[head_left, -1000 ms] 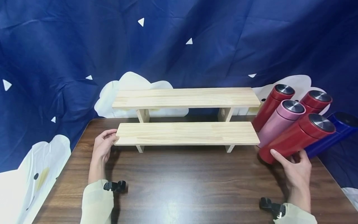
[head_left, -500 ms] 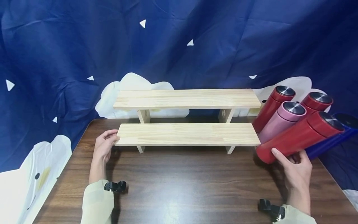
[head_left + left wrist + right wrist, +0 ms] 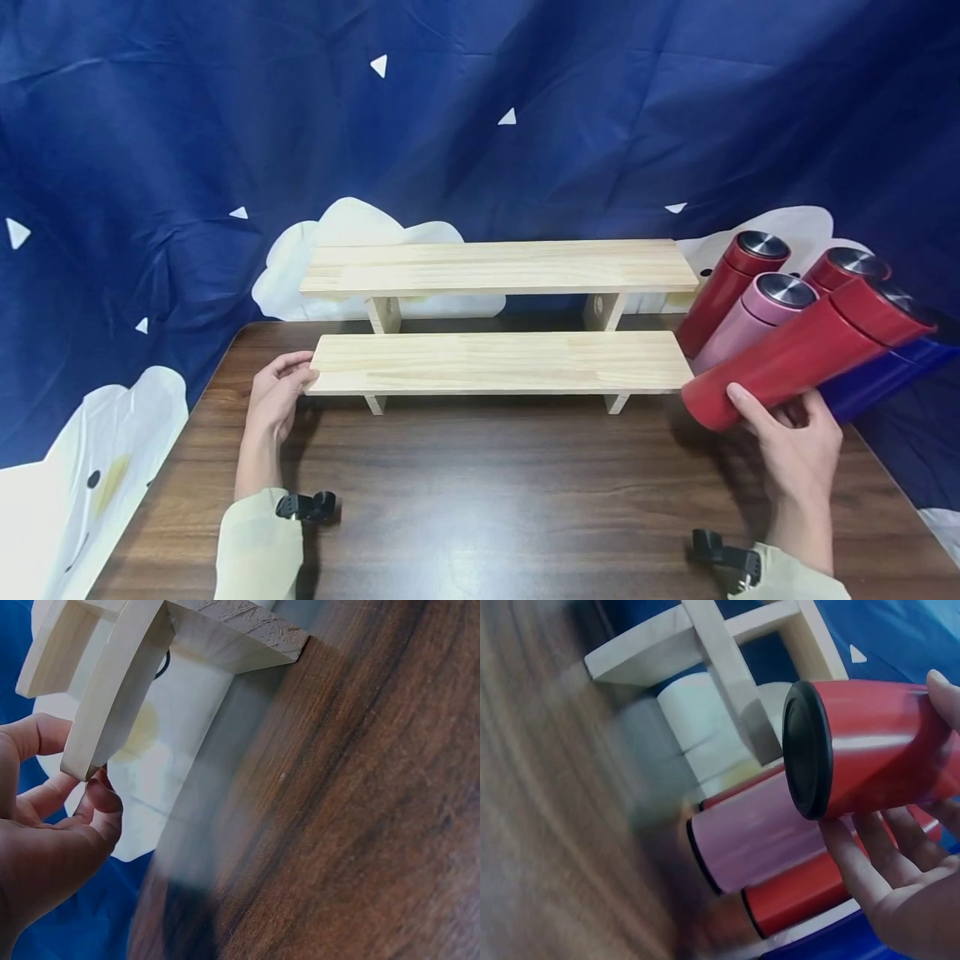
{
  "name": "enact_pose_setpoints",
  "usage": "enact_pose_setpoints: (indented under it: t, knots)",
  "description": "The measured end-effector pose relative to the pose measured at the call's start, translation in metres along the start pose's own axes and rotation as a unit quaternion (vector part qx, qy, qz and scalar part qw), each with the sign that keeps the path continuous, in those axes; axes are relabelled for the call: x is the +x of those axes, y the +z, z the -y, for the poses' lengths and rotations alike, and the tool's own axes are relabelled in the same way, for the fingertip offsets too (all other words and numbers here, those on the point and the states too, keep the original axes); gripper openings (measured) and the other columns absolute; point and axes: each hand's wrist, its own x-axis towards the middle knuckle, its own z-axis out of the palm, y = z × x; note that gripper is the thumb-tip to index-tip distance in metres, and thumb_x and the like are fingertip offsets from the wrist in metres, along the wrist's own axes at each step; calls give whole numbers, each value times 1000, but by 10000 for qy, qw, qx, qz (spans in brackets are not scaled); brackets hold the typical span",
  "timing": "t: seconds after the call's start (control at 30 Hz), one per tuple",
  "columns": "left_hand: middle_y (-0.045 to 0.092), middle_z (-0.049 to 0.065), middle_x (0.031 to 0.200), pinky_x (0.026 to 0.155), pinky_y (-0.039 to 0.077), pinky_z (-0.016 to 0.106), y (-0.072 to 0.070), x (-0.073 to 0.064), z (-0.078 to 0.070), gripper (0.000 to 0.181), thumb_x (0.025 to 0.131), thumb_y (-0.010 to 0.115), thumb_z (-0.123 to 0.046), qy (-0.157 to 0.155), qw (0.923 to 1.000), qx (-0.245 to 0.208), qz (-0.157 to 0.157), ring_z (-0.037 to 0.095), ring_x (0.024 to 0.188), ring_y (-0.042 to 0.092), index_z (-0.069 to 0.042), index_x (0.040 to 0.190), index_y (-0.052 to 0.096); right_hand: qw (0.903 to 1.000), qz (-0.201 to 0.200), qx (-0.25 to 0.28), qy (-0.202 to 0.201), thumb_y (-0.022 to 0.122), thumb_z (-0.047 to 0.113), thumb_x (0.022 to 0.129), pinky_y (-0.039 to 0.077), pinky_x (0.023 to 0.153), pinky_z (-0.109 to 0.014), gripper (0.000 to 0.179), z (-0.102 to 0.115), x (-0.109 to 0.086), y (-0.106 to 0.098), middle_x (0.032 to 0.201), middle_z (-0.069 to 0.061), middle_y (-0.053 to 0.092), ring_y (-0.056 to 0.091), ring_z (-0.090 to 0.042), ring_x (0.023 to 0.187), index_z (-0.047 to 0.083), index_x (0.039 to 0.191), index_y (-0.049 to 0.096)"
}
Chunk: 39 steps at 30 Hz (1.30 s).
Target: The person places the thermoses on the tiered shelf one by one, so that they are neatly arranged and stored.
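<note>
My right hand [image 3: 798,458] grips a red thermos [image 3: 813,350] around its lower body, thumb on the near side. The thermos leans with its steel-topped lid to the right, and its black base [image 3: 808,750] shows raised above the table in the right wrist view. At the left, my left hand [image 3: 272,404] pinches the end of the lower board of a two-tier wooden shelf [image 3: 502,363]. In the left wrist view, fingers [image 3: 46,735] lie along the board's upper side, with the thumb below.
Beyond the held thermos stand a pink thermos [image 3: 750,321], two red thermoses [image 3: 723,292] and a blue thermos [image 3: 862,387], partly hidden. The shelf's right end is close beside them. A blue patterned cloth [image 3: 450,125] hangs behind the brown wooden table [image 3: 480,492].
The red thermos has risen slightly and tilted further, its lid going right and its base shifting left. It now covers more of the blue thermos. My left hand keeps its place on the shelf.
</note>
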Motion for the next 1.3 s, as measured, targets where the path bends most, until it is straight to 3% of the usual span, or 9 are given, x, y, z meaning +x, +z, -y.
enact_pose_setpoints:
  t: [0.33, 0.67, 1.0, 1.3]
  knots:
    - [60, -3, 90, 67, 48, 15, -1, 0, 0, 42, 88, 61, 9, 14, 10000, -89, 21, 5, 76, 56, 12, 129, 55, 9997, 234, -25, -24, 83, -9, 75, 56, 59, -18, 53, 0, -7, 24, 100, 0, 70, 70, -7, 78, 13, 120, 68]
    - [60, -3, 89, 66, 47, 16, -1, 1, 1, 35, 88, 62, 10, 12, 9999, -146, 2, 6, 75, 56, 9, 123, 59, 9972, 566, 459, -154, 81, -11, 77, 57, 62, -21, 49, -10, -18, 58, 103, -5, 69, 70, -12, 84, 9, 120, 68]
    - [60, -3, 90, 67, 48, 15, -2, 1, 2, 38, 88, 60, 10, 26, 9999, -111, 66, 6, 76, 56, 10, 125, 56, 9885, 781, 1286, 173, 78, -9, 82, 60, 66, -29, 50, -14, -21, 76, 116, -12, 64, 68, -18, 93, 7, 127, 63]
    - [59, -2, 93, 68, 48, 15, -2, 2, 2, 42, 89, 60, 10, -8, 9999, -101, 106, 5, 77, 56, 11, 130, 54, 9889, 940, 1138, 179, 77, -5, 84, 60, 63, -28, 42, -19, -22, 90, 110, -11, 65, 68, -16, 89, 8, 121, 64]
